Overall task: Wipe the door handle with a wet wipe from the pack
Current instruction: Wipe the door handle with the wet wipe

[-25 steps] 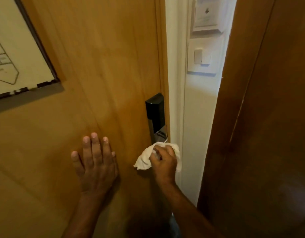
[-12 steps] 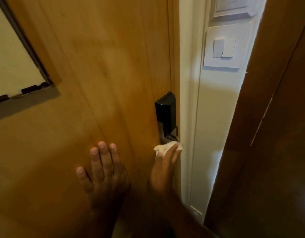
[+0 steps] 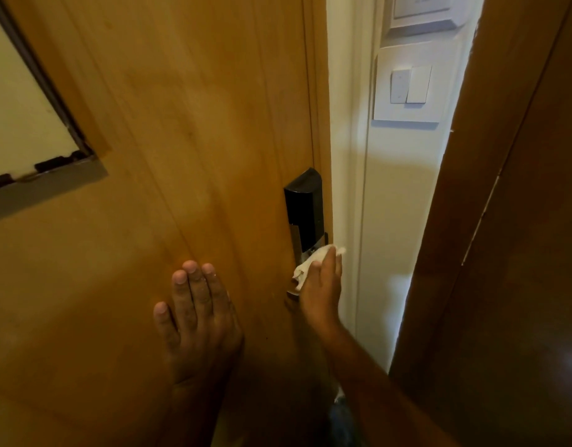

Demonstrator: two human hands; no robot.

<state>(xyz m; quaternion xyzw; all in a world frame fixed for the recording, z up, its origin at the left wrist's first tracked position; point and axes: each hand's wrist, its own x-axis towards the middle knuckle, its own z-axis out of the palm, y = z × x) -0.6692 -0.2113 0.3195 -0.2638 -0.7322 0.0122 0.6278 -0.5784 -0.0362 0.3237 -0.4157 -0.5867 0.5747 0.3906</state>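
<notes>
1. Two hands are in play, both low in the frame, both against one wooden door (image 3: 181,124).
2. The left hand (image 3: 197,321) lies flat on the door, lower centre, fingers straight and together, grasping nothing.
3. The right hand (image 3: 320,291), just right of centre, is closed around one white wipe (image 3: 305,267), bunched up, with a corner poking out past the fingertips at the top.
4. That wipe is pressed against the lock (image 3: 304,211) at its lower end, right at the door's edge.
5. The handle itself is hidden under the wipe and the hand; only a sliver of metal shows below the wipe.
6. One lock, then: a black upright housing on top, a silver plate beneath it, mid-frame.
7. On the white wall (image 3: 387,221) to the right of the door, one switch plate (image 3: 410,85) with two rockers side by side, upper right.
8. Above it, one more wall panel (image 3: 421,11), cut off by the top edge.
9. Upper left, one framed sheet (image 3: 20,108) on the door, its lower edge chipped.
10. Far right, one dark wooden panel (image 3: 520,253) runs the full height.
</notes>
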